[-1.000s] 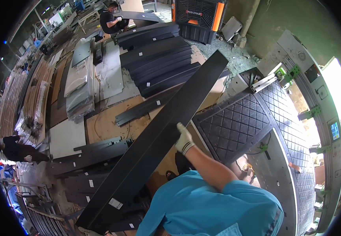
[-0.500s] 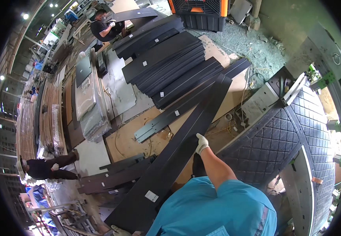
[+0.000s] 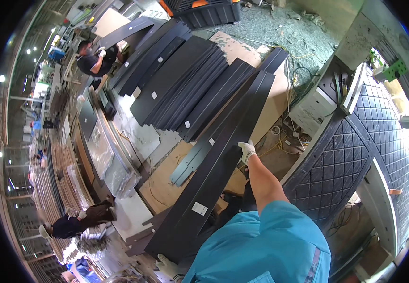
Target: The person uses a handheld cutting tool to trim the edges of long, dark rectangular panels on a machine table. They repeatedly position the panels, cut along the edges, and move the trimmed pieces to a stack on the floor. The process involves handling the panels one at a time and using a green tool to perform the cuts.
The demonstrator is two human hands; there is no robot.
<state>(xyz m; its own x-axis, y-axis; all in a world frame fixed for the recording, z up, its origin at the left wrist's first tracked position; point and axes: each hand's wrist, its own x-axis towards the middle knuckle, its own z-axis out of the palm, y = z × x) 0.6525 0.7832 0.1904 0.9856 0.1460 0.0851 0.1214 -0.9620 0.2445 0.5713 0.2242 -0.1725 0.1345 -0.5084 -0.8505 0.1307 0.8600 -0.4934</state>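
A long, narrow black sheet panel point(image 3: 223, 155) with a white label near its near end slants across the middle, from lower left to upper right. My right hand point(image 3: 247, 150), in a pale work glove, grips its right edge at about mid-length. Down at the near end, my left hand point(image 3: 168, 267), gloved too, holds the panel's corner; part of its fingers is hidden at the edge. The panel's far end lies over or just above other black panels point(image 3: 275, 60); whether it touches them I cannot tell.
Stacks of similar dark panels point(image 3: 173, 80) lie ahead. To the right stands a machine with black quilted-pattern mats point(image 3: 327, 160). A co-worker point(image 3: 93, 59) handles a panel at upper left; another person point(image 3: 72, 224) is at lower left. Loose cables point(image 3: 282, 144) lie on the floor, and plastic-wrapped sheets point(image 3: 112, 162) sit left.
The view has shifted, and the panel in my hands sits higher, its near end farther from the lower edge. More of my left hand shows. The person at lower left has changed position.
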